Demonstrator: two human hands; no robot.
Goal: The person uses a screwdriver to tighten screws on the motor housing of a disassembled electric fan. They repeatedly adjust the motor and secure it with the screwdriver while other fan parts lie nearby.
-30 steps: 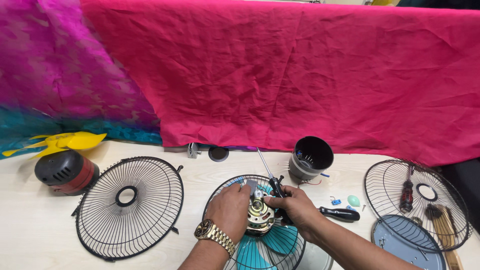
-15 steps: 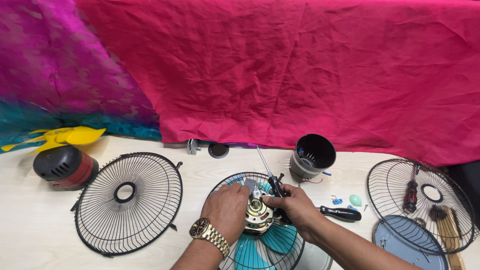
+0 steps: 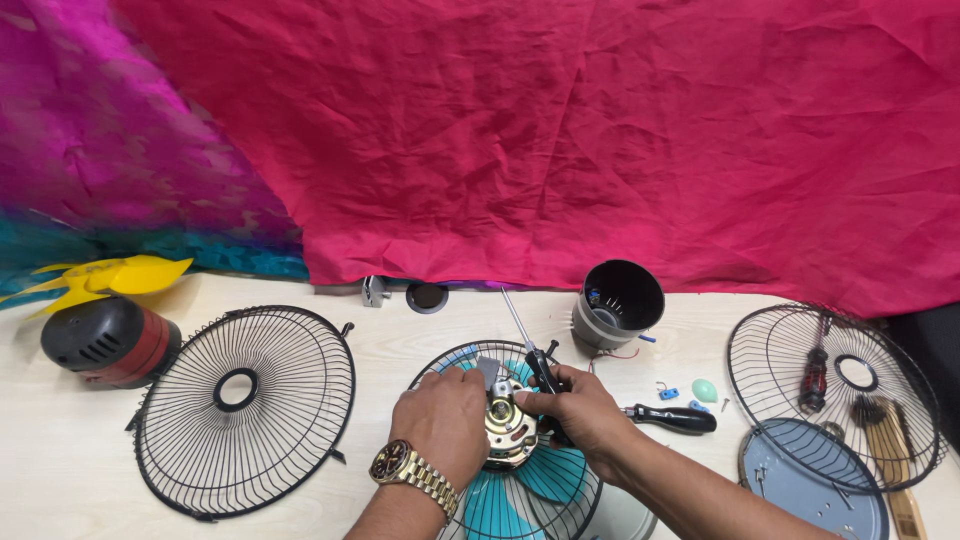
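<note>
Evidently a table-fan motor (image 3: pixel 508 432) is being worked on at the near edge of the pale table (image 3: pixel 60 470), where it sits over teal fan blades (image 3: pixel 530 490) inside a wire guard (image 3: pixel 440 372) — a nest that keeps the assembly from rolling. The left hand (image 3: pixel 440 425), a gold watch (image 3: pixel 398 464) on its wrist, is laid over the motor's left side with fingers curled against the housing, apparently to steady it. The right hand (image 3: pixel 578 418) is closed around the black handle of a screwdriver (image 3: pixel 535 357), whose shaft is tilted up and away toward the backdrop; where the working tip lies cannot be told.

Parts are spread out around the motor, each lying by itself and within reach. A second wire fan guard (image 3: pixel 240 405) lies flat to the left, beside a black-and-red motor housing (image 3: pixel 108 340). A dark cylindrical motor cover (image 3: pixel 618 303) stands behind the right hand, and another black-handled screwdriver (image 3: pixel 668 418) lies just beside that wrist. Small blue and green bits (image 3: pixel 692 391) are grouped nearby. To the far right a third guard (image 3: pixel 835 390) is used as a tray — a red-handled screwdriver (image 3: pixel 814 375) and a brush (image 3: pixel 880 428) rest in it. A wrinkled pink cloth (image 3: pixel 600 140) hangs behind.
</note>
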